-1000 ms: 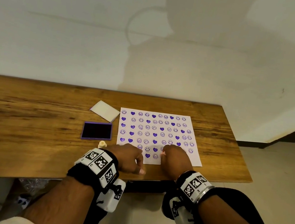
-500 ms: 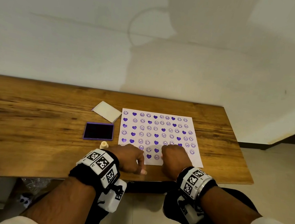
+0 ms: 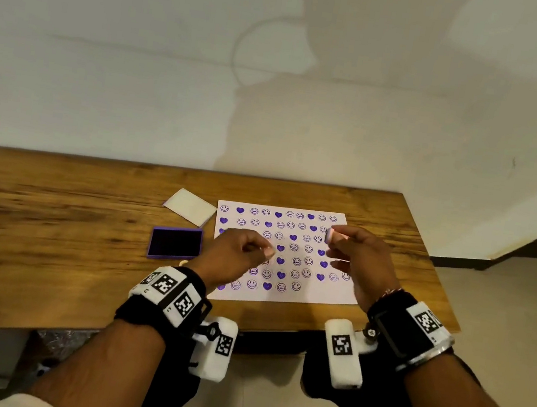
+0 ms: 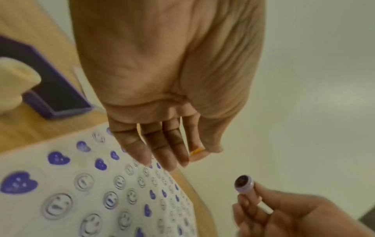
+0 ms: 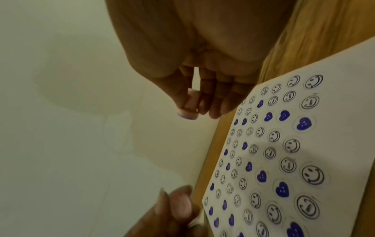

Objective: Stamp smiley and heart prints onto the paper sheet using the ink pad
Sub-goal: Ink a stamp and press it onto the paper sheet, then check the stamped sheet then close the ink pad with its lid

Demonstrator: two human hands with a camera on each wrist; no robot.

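Note:
The white paper sheet (image 3: 316, 298) lies on the table, covered with purple heart and smiley prints. My right hand (image 3: 337, 244) hovers above the sheet's right side. It pinches a small pink stamp (image 3: 332, 235), whose inked round face (image 4: 243, 184) points toward my left hand. My left hand (image 3: 265, 251) floats over the sheet's left part with loosely curled fingers (image 4: 168, 154) and holds nothing. The open purple ink pad (image 3: 176, 243) sits left of the sheet. A cream stamp (image 4: 14, 83) stands by the pad's near edge, mostly hidden behind my left wrist in the head view.
The pad's white lid (image 3: 190, 208) lies behind the ink pad, touching the sheet's far left corner. The wooden table (image 3: 48, 241) stretches far to the left; its right edge is close to the paper. A pale wall stands behind.
Both hands have lifted off the near edge of the sheet. My right hand rose and moved farther over the paper with the pink stamp, and my left hand came up beside it.

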